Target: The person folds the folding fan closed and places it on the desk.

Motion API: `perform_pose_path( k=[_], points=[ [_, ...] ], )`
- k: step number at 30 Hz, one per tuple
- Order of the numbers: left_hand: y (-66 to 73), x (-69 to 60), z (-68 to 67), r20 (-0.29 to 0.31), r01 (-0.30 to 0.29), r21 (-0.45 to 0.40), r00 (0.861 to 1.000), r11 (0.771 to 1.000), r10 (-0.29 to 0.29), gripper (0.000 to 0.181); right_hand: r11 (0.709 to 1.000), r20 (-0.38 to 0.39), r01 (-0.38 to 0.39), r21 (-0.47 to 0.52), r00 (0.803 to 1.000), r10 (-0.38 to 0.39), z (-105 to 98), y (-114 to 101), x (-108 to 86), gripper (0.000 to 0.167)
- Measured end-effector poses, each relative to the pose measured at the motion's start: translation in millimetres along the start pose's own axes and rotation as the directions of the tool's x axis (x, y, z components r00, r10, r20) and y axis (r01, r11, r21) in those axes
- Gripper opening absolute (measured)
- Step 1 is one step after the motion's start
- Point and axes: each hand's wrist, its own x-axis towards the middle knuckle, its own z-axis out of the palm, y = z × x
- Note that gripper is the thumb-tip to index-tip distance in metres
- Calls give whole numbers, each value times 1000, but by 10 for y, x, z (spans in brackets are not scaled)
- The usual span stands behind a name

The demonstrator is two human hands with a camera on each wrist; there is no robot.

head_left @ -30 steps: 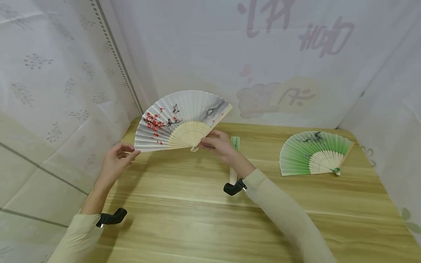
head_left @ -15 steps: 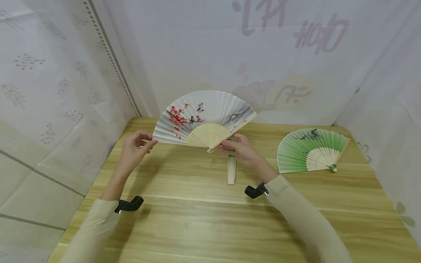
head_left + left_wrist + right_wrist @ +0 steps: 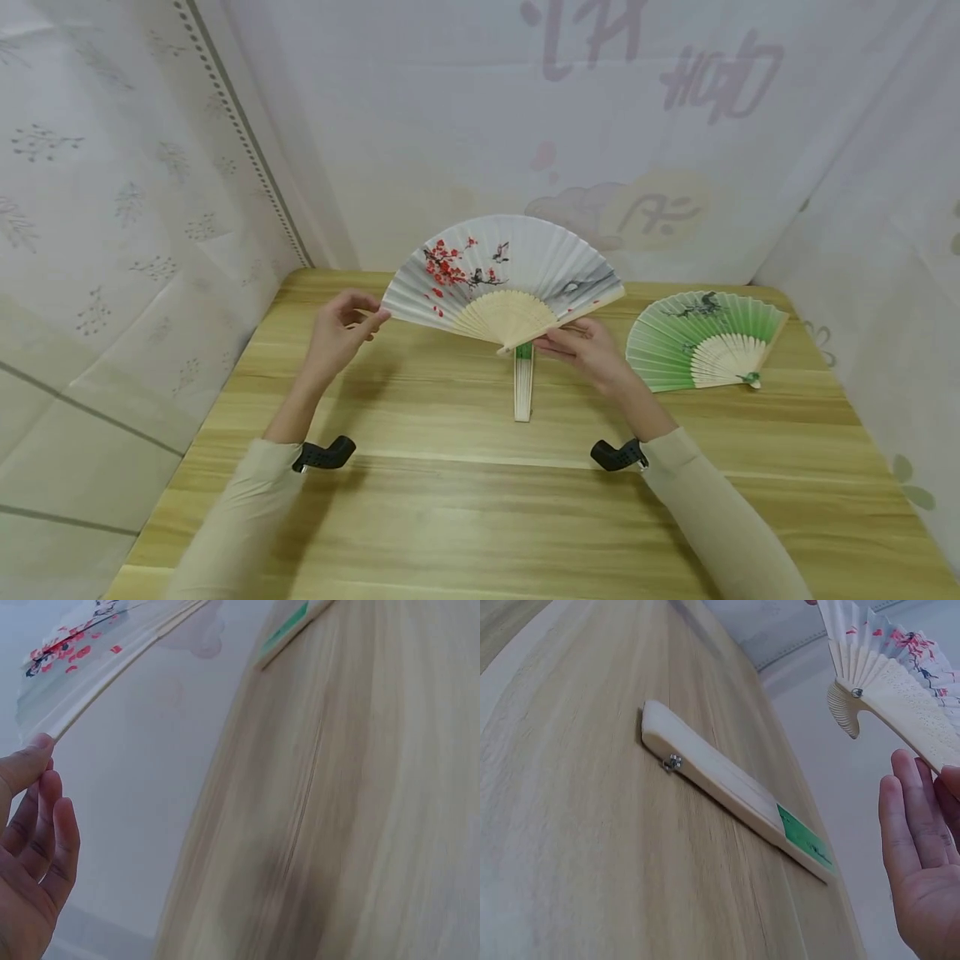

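A white folding fan [image 3: 517,258] with red blossoms and birds is spread wide above the table, its pale ribs [image 3: 889,690] joined at a metal pin. My left hand [image 3: 341,333] pinches the fan's left outer corner between thumb and forefinger; in the left wrist view the other fingers [image 3: 66,832] curve loosely beside it. With the thumb and fingers of my right hand [image 3: 588,354] I hold the right outer rib near the pivot. Beneath the fan a folded green fan [image 3: 523,387] lies on the table, its far part hidden in the head view.
A green fan [image 3: 675,342] lies spread on the right of the wooden table [image 3: 465,517]. Patterned cloth [image 3: 420,108] hangs behind the table and along both sides. Dark wrist mounts [image 3: 326,454] sit on both forearms.
Both hands and the spread white fan have shifted right in the head view, and the fan now hangs above the folded green one. The camera has turned slightly. Both grips stay the same.
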Motion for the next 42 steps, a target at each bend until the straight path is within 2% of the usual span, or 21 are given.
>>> perform_pose_path(
  k=[10, 19, 24, 33, 42],
  points=[
    [2, 123, 269, 43, 55, -121, 998, 991, -51, 18, 1000, -74, 27, 3, 997, -27, -240, -20, -166, 13],
    [6, 197, 471, 61, 119, -201, 992, 972, -108, 21, 996, -91, 61, 67, 994, -54, -381, -124, -247, 14],
    [-12, 215, 518, 39, 156, -232, 988, 960, -151, 22, 994, -82, 85, 70, 993, -79, -405, -174, -279, 14],
    [-70, 261, 581, 13, 194, -303, 980, 933, -200, 26, 994, -133, 84, 65, 988, -75, -395, -189, -268, 11],
    [-75, 285, 601, -32, 215, -364, 970, 906, -243, 29, 989, -143, 148, 3, 979, -146, -360, -158, -215, 11]
  ],
)
